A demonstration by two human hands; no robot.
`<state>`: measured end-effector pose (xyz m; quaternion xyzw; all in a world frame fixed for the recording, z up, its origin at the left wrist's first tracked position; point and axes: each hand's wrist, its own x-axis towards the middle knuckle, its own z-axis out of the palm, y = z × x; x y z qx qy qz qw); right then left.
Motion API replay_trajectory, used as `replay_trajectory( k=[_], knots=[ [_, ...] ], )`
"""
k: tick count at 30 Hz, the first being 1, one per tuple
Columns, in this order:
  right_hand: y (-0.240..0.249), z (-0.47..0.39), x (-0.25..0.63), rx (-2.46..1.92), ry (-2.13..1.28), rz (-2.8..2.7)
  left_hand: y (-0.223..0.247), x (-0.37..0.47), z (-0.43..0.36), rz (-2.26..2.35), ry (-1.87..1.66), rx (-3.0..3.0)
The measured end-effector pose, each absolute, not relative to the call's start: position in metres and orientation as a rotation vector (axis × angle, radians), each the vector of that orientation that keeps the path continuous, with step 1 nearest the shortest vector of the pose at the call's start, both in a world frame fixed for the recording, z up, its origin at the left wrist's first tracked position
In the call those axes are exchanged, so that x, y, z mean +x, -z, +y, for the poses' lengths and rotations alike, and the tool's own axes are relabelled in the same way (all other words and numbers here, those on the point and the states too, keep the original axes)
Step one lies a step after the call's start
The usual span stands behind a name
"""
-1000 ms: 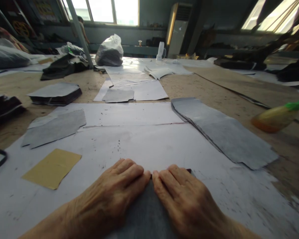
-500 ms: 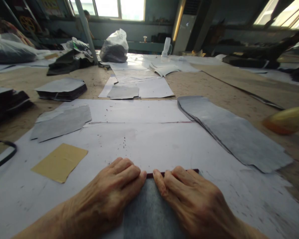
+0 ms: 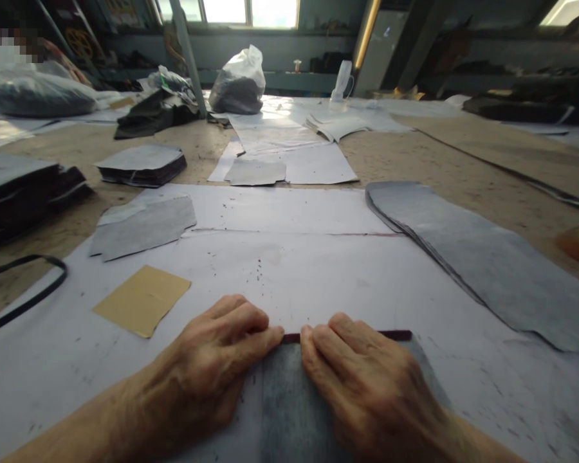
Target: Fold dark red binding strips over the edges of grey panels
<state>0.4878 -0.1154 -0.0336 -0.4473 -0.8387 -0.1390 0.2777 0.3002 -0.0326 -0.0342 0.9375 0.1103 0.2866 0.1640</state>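
A grey sheet of material [image 3: 287,405] lies in front of me on white paper, with a narrow dark red folded edge [image 3: 396,335] along its far side. At the left end of that edge, my left hand [image 3: 207,363] is closed, thumb and fingers pinching the fold. My right hand [image 3: 367,379] is closed too, its bunched fingers pressing on the fold just right of a short visible gap. The palms and wrist hide much of the sheet. Left of my left hand lies a tan square card [image 3: 142,301].
Grey cut pieces [image 3: 487,257] lie stacked at the right, and a flat grey piece [image 3: 145,228] at the left. Bundled stacks [image 3: 142,166] stand farther left. A black strap [image 3: 29,289] curls at the left edge. Filled plastic bags [image 3: 238,80] and a post [image 3: 190,61] stand behind.
The whole view has shifted, so the surrounding things sit farther right in the picture. More of the dark red edge shows beyond my right hand. Both hands remain on the fold.
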Motion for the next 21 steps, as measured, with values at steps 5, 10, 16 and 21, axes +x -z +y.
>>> replay_trajectory(
  k=[5,10,16,21],
  knots=[
    [0.035,-0.117,0.492,-1.215,0.287,-2.237,0.033,0.301,-0.035,0.272,-0.783,2.751],
    [0.034,-0.117,0.495,-1.228,0.247,-2.222,0.034,0.303,-0.036,0.211,-0.816,2.788],
    [0.033,-0.117,0.495,-1.218,0.286,-2.332,0.031,0.299,-0.033,0.217,-0.738,2.826],
    [0.036,-0.118,0.496,-1.245,0.279,-2.291,0.030,0.291,-0.049,0.338,-0.960,2.761]
  ],
)
